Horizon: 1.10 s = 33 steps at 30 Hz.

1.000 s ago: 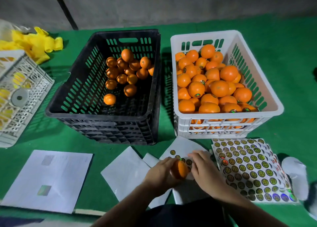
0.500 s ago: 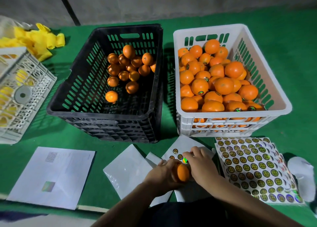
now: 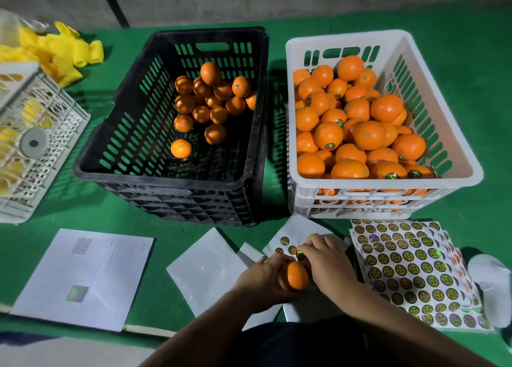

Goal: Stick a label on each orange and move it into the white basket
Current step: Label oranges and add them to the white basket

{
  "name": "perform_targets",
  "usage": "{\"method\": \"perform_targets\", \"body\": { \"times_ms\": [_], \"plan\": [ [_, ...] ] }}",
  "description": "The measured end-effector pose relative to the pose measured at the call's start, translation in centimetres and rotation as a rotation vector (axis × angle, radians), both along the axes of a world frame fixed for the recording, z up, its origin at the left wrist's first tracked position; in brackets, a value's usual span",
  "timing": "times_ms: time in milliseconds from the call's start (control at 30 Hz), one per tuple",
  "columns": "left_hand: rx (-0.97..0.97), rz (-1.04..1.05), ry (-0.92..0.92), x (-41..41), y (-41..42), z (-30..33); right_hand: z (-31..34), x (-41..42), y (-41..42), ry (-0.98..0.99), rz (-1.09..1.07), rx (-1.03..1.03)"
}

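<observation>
My left hand [image 3: 263,276] gripped an orange [image 3: 297,275] over the near edge of the green table [image 3: 457,47], fingers curled round its left side. My right hand [image 3: 327,261] reached over the top of the fruit, fingertips pinching a label [image 3: 300,255] just above the orange; half a second earlier the same label sat at my fingertips a little lower against the fruit, and a second earlier my right fingers lay flat on the nearly spent sheet [image 3: 288,233] with no label lifted. The orange stayed in the same grip throughout. Three labels remained on that sheet beside my fingertips.

The white basket [image 3: 388,185], toward the far right of the table, held a heap of oranges, several showing labels. The black crate [image 3: 166,172], touching it on the left, held a smaller cluster at its far side and one loose orange [image 3: 181,149] nearer the middle; neither load changed. A full sheet of labels [image 3: 410,272] lay at the near right corner, blank backing papers [image 3: 205,267] lay under my left wrist, and a white page [image 3: 83,278] lay at the near left.
</observation>
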<state>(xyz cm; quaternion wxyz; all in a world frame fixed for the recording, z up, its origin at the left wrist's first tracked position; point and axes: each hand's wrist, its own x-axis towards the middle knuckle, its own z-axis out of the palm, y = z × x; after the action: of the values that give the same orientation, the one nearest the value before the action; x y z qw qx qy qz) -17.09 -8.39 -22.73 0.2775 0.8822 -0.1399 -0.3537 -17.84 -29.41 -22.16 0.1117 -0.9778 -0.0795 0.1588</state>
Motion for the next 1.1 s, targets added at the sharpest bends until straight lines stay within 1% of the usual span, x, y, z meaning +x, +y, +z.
{"method": "perform_targets", "body": {
  "times_ms": [333,567,667,833,967,1100],
  "plan": [
    [0.004,-0.001,0.005,0.1,-0.1,0.4,0.7,0.1,-0.1,-0.042,0.073,-0.036],
    [0.026,-0.002,0.017,0.1,-0.1,0.5,1.1,-0.2,0.0,-0.012,0.099,-0.064],
    [0.027,-0.005,0.022,0.2,-0.1,0.7,1.4,-0.6,-0.1,-0.058,0.102,-0.094],
    [0.032,-0.006,0.019,0.2,-0.1,1.0,1.7,-0.9,-0.3,-0.143,0.170,-0.152],
    [0.045,-0.008,0.024,0.3,-0.3,1.3,1.6,-1.1,-0.9,-0.134,0.241,-0.222],
    [0.045,-0.003,0.030,0.3,-0.3,1.5,1.7,-0.7,-1.0,-0.154,0.261,-0.250]
  ]
}}
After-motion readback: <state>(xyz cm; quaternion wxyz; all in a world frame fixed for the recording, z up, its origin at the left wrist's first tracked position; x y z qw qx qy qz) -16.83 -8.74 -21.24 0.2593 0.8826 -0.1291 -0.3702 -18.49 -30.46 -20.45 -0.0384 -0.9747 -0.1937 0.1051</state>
